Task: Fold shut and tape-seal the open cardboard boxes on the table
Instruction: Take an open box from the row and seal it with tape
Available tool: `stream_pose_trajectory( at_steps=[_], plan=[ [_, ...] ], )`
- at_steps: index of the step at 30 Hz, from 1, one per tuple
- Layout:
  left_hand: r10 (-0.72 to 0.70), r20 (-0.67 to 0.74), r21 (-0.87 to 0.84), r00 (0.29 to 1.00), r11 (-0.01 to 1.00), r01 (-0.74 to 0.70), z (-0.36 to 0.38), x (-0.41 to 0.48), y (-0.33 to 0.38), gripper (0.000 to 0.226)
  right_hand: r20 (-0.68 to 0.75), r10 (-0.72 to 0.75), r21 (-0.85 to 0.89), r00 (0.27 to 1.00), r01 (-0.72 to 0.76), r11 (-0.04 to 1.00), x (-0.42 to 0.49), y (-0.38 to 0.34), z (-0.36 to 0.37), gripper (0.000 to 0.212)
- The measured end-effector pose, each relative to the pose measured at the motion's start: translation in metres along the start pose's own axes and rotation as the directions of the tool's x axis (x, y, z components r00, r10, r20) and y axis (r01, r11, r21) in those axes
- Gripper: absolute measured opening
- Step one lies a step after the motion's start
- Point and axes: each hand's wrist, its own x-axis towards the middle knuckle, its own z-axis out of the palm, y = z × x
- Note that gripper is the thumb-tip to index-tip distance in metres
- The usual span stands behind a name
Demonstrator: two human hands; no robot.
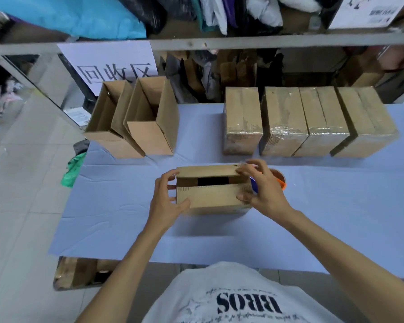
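The landmark here is the cardboard box (211,187) in the middle of the table (117,224), which has a pale blue cover. This box lies directly in front of the person. Its two long top flaps are folded down, but they do not meet: a dark gap stays open between them.

The left hand (166,197) is at the left end of the box. Its fingers curl over the far flap and its thumb presses on the near flap, so the hand is half closed around the box end. The right hand (261,190) is at the right end of the box in the same manner, with fingers on the far flap and thumb on the near one. Both hands hold only the box.

Just behind the right hand, touching or almost touching the right end of the box, is a tape dispenser (279,179) with a brown roll and an orange and blue body.

Behind the box and to the left, two open boxes (135,122) stand side by side with their flaps up. Behind the box and to the right, four sealed boxes (306,122) stand in a row, close together, with shiny tape over the tops.
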Motion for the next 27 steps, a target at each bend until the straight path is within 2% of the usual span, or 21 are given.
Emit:
stream_pose_trajectory(
  at_steps=[3,7,10,16,23,25,27],
  plan=[
    [-0.012,-0.004,0.018,1.0,1.0,0.012,0.004,-0.004,0.0,0.057,-0.031,-0.003,0.034,1.0,0.004,0.999,-0.004,0.004,0.005,0.045],
    [-0.053,-0.035,0.012,0.998,0.999,0.053,0.01,-0.001,0.001,0.047,-0.065,-0.027,0.025,0.997,0.029,0.999,-0.008,0.004,0.008,0.03],
    [-0.081,-0.083,0.012,0.993,0.997,0.082,0.013,0.004,0.002,0.036,-0.091,0.057,0.11,0.994,-0.047,0.993,-0.002,0.0,0.012,0.024],
    [-0.096,-0.16,0.042,0.982,0.994,0.104,0.02,0.01,0.011,0.03,-0.125,0.171,0.169,0.977,-0.149,0.974,0.01,-0.004,0.016,0.026],
    [-0.206,-0.206,0.004,0.957,0.977,0.211,0.025,0.019,0.019,0.028,-0.158,0.199,0.103,0.967,-0.184,0.977,0.018,-0.007,0.017,0.026],
    [-0.24,-0.217,-0.015,0.946,0.97,0.242,0.027,0.019,0.019,0.031,-0.16,0.29,0.109,0.944,-0.275,0.955,0.022,-0.008,0.019,0.04],
    [-0.28,-0.234,-0.054,0.931,0.96,0.275,0.03,0.021,0.02,0.043,-0.132,0.411,0.137,0.902,-0.394,0.909,0.024,-0.004,0.02,0.063]
  ],
)
